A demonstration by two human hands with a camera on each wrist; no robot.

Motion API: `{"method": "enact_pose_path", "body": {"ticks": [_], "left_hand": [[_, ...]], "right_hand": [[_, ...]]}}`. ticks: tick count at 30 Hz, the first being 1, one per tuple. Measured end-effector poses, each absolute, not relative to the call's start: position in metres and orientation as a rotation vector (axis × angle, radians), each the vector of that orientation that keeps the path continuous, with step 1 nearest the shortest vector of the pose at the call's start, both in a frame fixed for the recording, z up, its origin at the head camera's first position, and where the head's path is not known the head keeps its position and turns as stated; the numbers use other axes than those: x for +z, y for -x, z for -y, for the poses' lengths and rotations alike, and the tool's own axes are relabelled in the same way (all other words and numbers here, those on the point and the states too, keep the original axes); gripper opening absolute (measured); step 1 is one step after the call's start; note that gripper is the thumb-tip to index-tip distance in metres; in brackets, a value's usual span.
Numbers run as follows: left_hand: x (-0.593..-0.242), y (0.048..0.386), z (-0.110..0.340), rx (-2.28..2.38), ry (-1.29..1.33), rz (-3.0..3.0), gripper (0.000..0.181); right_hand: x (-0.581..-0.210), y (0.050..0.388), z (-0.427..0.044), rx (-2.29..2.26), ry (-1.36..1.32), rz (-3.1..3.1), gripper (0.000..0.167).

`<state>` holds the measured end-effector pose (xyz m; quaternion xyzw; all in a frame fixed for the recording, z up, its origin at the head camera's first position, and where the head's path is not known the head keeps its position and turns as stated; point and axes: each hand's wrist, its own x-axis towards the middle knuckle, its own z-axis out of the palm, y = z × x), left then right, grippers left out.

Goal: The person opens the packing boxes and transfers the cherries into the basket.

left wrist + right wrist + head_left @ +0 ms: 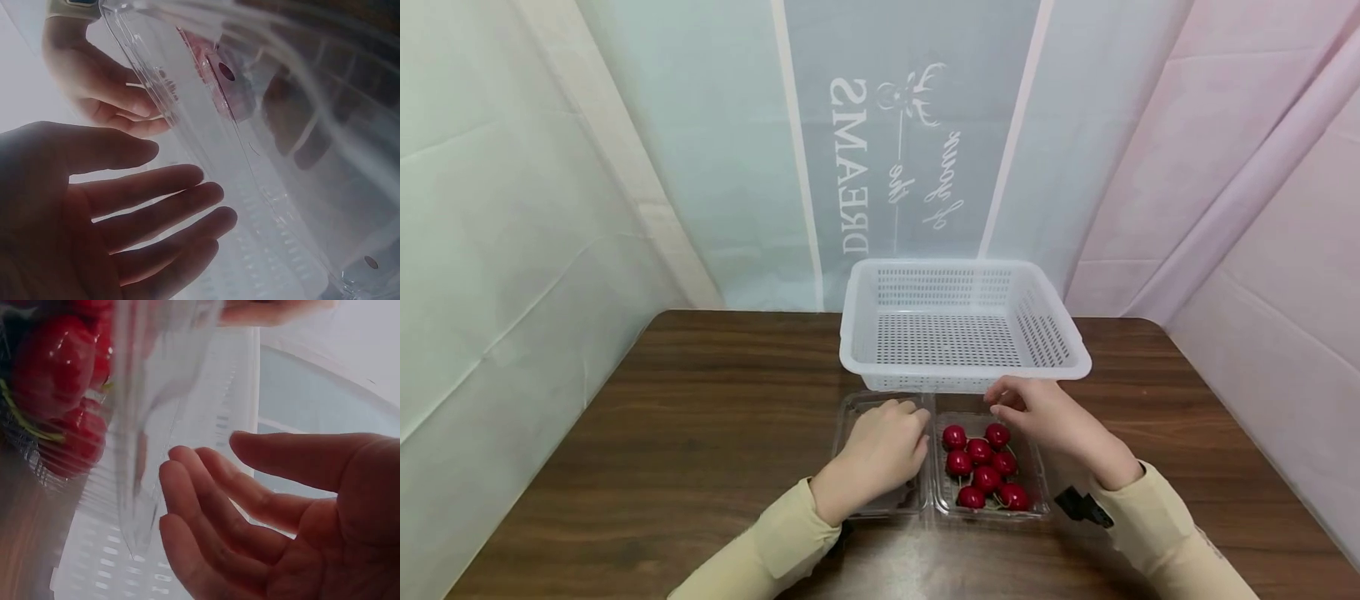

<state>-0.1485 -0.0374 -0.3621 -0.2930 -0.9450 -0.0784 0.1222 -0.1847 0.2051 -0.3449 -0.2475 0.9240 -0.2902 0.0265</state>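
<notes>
A clear plastic box (1047, 492) lies unfolded, its right half holding several red cherries (987, 479) with stems. My left hand (883, 446) is over the lid half (850, 408); in the left wrist view the left hand (131, 212) has its fingers spread beside the clear plastic (325, 187). At the back right corner of the cherry half is my right hand (1048, 417). The right wrist view has the right hand (269, 519) with fingers loosely bent, next to the clear wall (134, 487), with cherries (56, 369) behind it. Neither hand visibly grips anything.
A white perforated basket (853, 354) stands directly behind the clear box, near the table's back edge. The brown wooden table (700, 433) extends to both sides. Printed curtains (910, 167) hang behind it.
</notes>
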Motion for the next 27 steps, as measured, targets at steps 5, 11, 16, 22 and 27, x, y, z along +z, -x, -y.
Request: {"method": "enact_pose_path", "body": {"ticks": [5, 11, 16, 22, 27], "left_hand": [[-0.3623, 0.1483, 0.0360, -0.222, 0.901, 2.725, 0.008], [-0.3637, 0.1472, 0.0348, -0.217, 0.931, 2.701, 0.010], [-0.3640, 0.1469, 0.0340, -0.209, 0.963, 2.694, 0.012], [-0.3642, 0.1471, 0.0329, -0.204, 0.972, 2.688, 0.014], [-0.3646, 0.1468, 0.0330, -0.189, 0.970, 2.681, 0.014]], "right_hand": [[-0.3451, 0.1848, -0.2042, -0.845, 0.789, -2.869, 0.011], [-0.3449, 0.1860, -0.2031, -0.735, 0.774, -2.898, 0.012], [-0.3480, 0.1888, -0.2024, -0.670, 0.912, -2.900, 0.017], [-0.3530, 0.1905, -0.2019, -0.587, 1.120, -2.830, 0.027], [-0.3540, 0.1911, -0.2056, -0.543, 1.102, -2.775, 0.031]]}}
